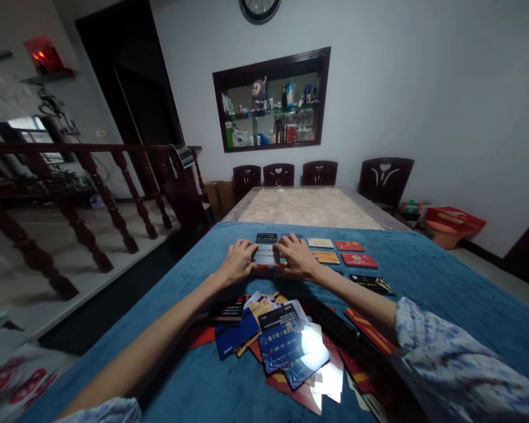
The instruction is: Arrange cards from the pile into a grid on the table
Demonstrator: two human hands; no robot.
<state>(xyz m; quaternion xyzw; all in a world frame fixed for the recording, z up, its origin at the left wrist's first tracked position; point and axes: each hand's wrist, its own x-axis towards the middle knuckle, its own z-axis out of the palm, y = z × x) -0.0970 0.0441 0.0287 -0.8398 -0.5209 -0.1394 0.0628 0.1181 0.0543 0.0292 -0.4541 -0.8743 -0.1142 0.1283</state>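
My left hand (238, 260) and my right hand (297, 257) are closed on opposite short edges of a silver-grey card (265, 254). Red shows just beneath its near edge; whether that is another card I cannot tell. A black card (267, 237) lies just beyond it. To the right are laid-out cards: a blue card (292, 236) partly behind my right fingers, a cream card (320, 242), an orange card (326, 257), two red cards, and a black-and-gold card (372, 284). Nearer my body, a loose pile holds several overlapping cards, with a blue card (280, 346) on top.
A blue cloth (180, 329) covers the near part of the table, and bare stone-like tabletop (291, 205) shows beyond. A long dark object (335, 323) lies beside the pile under my right forearm. Chairs (385, 179) stand around the far end; a railing (114, 205) runs along the left.
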